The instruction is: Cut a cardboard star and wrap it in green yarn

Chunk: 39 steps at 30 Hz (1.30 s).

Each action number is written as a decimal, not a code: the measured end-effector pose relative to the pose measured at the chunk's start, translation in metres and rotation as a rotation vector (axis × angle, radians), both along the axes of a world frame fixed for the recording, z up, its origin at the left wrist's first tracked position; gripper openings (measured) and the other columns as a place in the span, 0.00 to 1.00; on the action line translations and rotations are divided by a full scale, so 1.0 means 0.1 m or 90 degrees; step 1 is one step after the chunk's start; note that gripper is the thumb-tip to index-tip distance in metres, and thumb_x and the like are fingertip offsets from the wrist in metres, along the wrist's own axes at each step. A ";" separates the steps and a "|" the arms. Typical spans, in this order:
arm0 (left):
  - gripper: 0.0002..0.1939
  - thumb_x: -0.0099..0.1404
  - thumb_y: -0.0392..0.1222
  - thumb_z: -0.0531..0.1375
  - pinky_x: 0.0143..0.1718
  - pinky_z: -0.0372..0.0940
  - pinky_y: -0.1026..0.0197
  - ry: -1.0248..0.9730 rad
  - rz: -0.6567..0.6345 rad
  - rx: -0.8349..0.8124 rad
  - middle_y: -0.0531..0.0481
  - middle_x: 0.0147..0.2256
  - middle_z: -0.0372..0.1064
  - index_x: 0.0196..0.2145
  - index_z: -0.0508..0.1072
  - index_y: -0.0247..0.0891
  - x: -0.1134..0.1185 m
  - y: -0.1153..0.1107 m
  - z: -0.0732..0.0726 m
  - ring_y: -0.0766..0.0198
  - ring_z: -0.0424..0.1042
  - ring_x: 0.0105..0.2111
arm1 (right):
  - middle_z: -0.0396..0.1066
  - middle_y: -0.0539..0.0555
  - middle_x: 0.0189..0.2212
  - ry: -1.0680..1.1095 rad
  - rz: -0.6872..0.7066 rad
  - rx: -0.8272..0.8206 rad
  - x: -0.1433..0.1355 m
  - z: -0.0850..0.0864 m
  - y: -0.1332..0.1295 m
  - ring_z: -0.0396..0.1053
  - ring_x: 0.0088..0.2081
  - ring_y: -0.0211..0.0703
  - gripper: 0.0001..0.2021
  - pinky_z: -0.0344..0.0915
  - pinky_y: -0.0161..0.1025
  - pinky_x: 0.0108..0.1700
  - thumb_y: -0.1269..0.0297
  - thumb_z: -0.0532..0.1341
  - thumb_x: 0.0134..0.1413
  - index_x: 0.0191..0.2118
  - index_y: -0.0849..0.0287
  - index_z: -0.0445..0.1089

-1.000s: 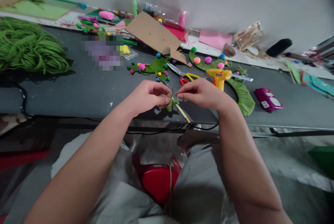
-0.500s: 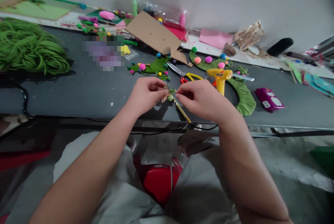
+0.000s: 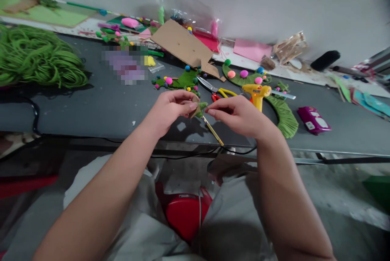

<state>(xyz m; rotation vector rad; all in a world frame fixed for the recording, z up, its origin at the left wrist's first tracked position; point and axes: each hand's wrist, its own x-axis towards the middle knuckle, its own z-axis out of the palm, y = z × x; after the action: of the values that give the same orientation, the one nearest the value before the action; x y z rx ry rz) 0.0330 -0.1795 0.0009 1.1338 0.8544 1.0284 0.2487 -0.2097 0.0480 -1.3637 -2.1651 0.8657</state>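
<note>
Between the thumb and fingers of my left hand (image 3: 176, 111) is a small brown cardboard piece with pointed arms, partly wrapped in green yarn (image 3: 201, 109). My right hand (image 3: 231, 114) is pinched close by its wrapped point, seemingly on the yarn's strand, which hardly shows. Below the piece, a yellow pencil (image 3: 213, 132) lies slanted towards the table edge. Just beyond my hands are scissors (image 3: 217, 89) with yellow handles, a red-handled tool (image 3: 215, 97) partly covered, and a yellow glue gun (image 3: 257, 92) resting by a green yarn-wrapped ring (image 3: 283, 117).
A heap of green yarn (image 3: 39, 58) fills the table's left side. Cardboard (image 3: 183, 42) and green pieces with colourful pompoms (image 3: 178, 79) lie behind my hands. A purple packet (image 3: 313, 119) sits at the right. A black cable (image 3: 183, 156) runs along the front edge.
The cardboard piece has turned in my left hand, so more of its green wrapping faces me. My right hand has shifted slightly down. The view has moved a little.
</note>
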 end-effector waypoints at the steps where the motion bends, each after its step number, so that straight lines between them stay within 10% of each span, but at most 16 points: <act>1: 0.08 0.50 0.37 0.72 0.30 0.64 0.62 0.000 -0.022 0.006 0.51 0.27 0.73 0.31 0.80 0.37 0.00 0.00 0.00 0.66 0.69 0.27 | 0.71 0.50 0.25 0.006 0.013 -0.024 0.02 0.00 0.02 0.59 0.26 0.36 0.13 0.56 0.36 0.29 0.59 0.61 0.61 0.39 0.61 0.81; 13: 0.07 0.55 0.39 0.69 0.29 0.66 0.62 0.248 -0.220 0.052 0.48 0.28 0.78 0.33 0.83 0.38 0.04 -0.15 0.00 0.63 0.73 0.26 | 0.70 0.48 0.21 -0.182 0.060 -0.086 0.08 0.08 0.12 0.60 0.25 0.35 0.06 0.54 0.36 0.28 0.64 0.67 0.53 0.30 0.58 0.81; 26: 0.07 0.53 0.41 0.70 0.28 0.66 0.61 0.280 -0.133 0.066 0.46 0.27 0.78 0.31 0.81 0.36 0.11 -0.14 -0.06 0.60 0.75 0.26 | 0.73 0.53 0.25 -0.259 -0.009 0.034 -0.14 0.21 -0.02 0.61 0.26 0.38 0.06 0.52 0.39 0.28 0.67 0.64 0.51 0.25 0.58 0.74; 39: 0.16 0.47 0.42 0.75 0.32 0.68 0.61 0.030 0.080 -0.037 0.49 0.29 0.77 0.32 0.77 0.35 0.09 -0.12 0.04 0.64 0.74 0.28 | 0.78 0.56 0.34 -0.181 -0.134 0.205 -0.29 0.10 -0.25 0.68 0.33 0.43 0.10 0.60 0.41 0.37 0.65 0.59 0.63 0.37 0.58 0.79</act>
<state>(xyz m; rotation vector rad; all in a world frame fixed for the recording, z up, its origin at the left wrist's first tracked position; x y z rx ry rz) 0.0418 -0.1917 0.0047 1.0685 0.9974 1.0768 0.2202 -0.2345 0.0578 -1.5803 -2.1902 0.2425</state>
